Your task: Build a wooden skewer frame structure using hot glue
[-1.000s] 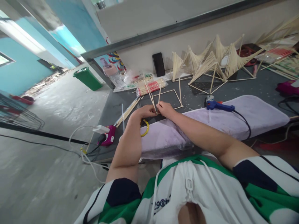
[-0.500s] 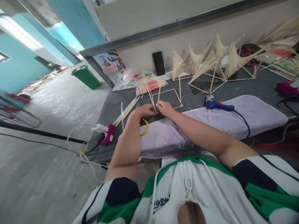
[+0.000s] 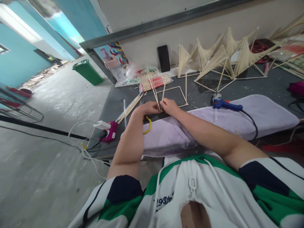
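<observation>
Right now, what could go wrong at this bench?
1. The left hand and right hand meet at the near-left corner of the thin stick frame; uneven pressure might skew it.
2. The unbraced upright stick at its near-right corner could get bumped.
3. The blue glue gun lies on the pad, its cord over the front edge; a snag might drag it.

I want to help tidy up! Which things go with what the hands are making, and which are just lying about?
Job:
stick frame, held by the left hand and right hand
probably loose sticks, packet of sticks, blue glue gun

Likely just lying about:
black phone
green bin on the floor
</observation>
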Action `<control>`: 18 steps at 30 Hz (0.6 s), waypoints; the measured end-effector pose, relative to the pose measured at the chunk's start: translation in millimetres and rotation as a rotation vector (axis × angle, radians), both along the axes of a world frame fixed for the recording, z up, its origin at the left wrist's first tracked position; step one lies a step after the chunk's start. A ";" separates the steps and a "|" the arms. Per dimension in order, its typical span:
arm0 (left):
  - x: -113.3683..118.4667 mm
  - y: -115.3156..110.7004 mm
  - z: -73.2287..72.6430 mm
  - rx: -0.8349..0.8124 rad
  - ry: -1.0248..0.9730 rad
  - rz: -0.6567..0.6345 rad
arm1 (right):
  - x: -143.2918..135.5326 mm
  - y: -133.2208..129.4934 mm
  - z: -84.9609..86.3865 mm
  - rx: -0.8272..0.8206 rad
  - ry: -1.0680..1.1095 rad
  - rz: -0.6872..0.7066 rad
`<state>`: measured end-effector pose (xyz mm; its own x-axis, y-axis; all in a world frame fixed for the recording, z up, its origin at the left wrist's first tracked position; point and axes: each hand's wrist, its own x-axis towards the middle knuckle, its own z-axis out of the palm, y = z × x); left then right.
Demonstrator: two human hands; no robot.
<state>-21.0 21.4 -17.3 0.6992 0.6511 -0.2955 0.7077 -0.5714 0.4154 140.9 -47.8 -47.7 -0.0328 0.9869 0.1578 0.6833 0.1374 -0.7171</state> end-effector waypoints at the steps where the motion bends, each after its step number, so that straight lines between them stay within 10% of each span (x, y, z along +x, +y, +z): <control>1: -0.5 0.4 -1.0 -0.004 -0.005 -0.006 | 0.0 0.0 0.2 0.003 -0.006 0.001; 18: 1.3 -0.8 -0.2 -0.046 -0.013 0.004 | 0.6 -0.9 1.1 0.018 -0.015 0.000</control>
<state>-19.7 20.6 -17.4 0.7006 0.6398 -0.3159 0.7043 -0.5487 0.4505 141.4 -48.7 -46.7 -0.0352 0.9839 0.1754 0.6936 0.1504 -0.7045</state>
